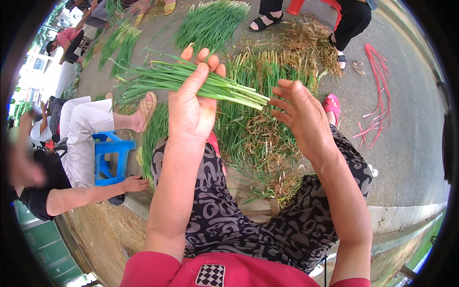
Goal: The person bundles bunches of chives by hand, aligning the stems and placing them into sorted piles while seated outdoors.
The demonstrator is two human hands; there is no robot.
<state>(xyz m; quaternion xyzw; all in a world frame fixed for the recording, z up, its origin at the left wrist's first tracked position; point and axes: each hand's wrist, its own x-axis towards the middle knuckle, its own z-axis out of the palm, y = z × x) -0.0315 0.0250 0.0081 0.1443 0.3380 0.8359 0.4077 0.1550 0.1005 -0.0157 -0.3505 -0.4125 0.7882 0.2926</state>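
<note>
My left hand (197, 89) is closed around a small bunch of garlic chives (165, 77), its thumb lying over the stems. The leafy tips point left and the pale cut ends point right. Just past those ends is my right hand (297, 111), fingers apart and holding nothing; whether a fingertip touches the stems I cannot tell. Below both hands, a large heap of chives (236, 125) lies on the ground between my feet, with dry brown leaves (269, 143) mixed in.
More chives (213, 23) lie beyond the heap, near withered leaves (310, 39). Pink plastic strips (382, 93) lie on the pavement at right. A co-worker's hand (136, 183) is at left, beside a blue plastic stool (114, 154). Another person's sandalled foot (267, 22) is ahead.
</note>
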